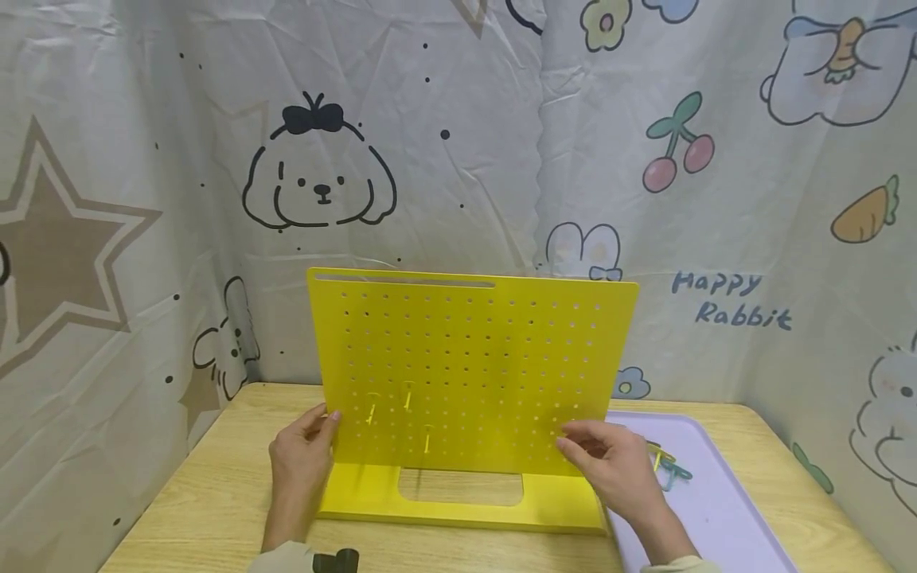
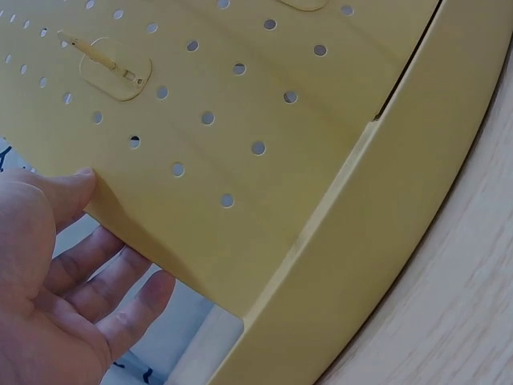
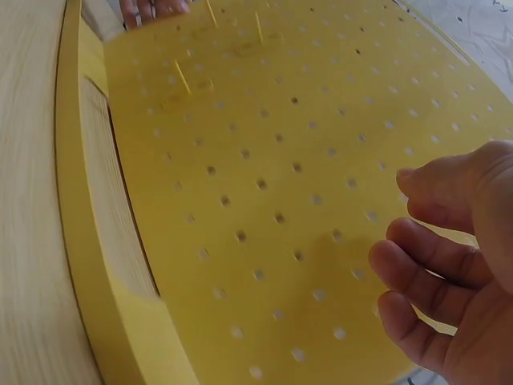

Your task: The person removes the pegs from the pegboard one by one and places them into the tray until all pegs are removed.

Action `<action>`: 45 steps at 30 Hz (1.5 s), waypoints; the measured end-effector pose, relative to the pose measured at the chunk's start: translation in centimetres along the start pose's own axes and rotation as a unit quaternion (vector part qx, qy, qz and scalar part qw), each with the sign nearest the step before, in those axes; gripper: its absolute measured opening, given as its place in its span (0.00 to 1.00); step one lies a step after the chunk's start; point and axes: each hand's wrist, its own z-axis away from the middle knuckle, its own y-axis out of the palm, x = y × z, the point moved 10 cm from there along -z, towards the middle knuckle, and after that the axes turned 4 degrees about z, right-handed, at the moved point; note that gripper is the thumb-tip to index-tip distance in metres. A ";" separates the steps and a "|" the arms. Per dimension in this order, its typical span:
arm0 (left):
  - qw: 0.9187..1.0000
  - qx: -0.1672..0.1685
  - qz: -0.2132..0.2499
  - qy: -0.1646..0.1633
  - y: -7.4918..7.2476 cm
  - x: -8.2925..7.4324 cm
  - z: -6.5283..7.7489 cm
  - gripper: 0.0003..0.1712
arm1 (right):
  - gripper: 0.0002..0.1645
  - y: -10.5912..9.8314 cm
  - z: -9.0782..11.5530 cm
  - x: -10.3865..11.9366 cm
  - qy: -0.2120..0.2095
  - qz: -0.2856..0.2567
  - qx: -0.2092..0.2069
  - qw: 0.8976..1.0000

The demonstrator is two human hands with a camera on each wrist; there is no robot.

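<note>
A yellow pegboard (image 1: 473, 366) stands upright in its yellow base (image 1: 358, 489) on the table. Three yellow hooks stick out of its lower left part: the left one (image 1: 371, 414), the upper one (image 1: 408, 398) and the lower one (image 1: 427, 442). My left hand (image 1: 304, 454) holds the board's left edge; in the left wrist view its thumb (image 2: 76, 188) lies at the front, with the other fingers along the edge. Near the lower right of the board is my right hand (image 1: 616, 465), fingers loosely bent and nothing in them; whether it touches the board I cannot tell.
A lilac tray (image 1: 716, 509) lies on the wooden table (image 1: 208, 485) at the right, partly behind the right hand. Yellow and green hooks (image 1: 675, 471) lie in it. A printed cloth (image 1: 458, 175) hangs behind and at both sides.
</note>
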 end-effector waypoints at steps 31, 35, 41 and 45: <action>1.000 0.003 0.006 -0.007 0.0 0.2 -0.1 0.25 | 0.13 12.9 -0.4 4.2 -0.029 -0.135 0.125 0.982; 1.000 0.001 0.003 -0.017 -0.4 0.4 0.1 0.25 | 0.13 14.6 -0.3 4.5 -0.030 -0.143 0.139 0.980; 1.000 0.011 0.012 -0.024 -0.2 0.5 0.1 0.25 | 0.13 16.1 -0.4 4.9 -0.038 -0.128 0.138 0.981; 1.000 0.011 0.016 -0.020 0.1 0.3 0.0 0.25 | 0.12 16.8 -0.7 5.0 -0.038 -0.125 0.136 0.982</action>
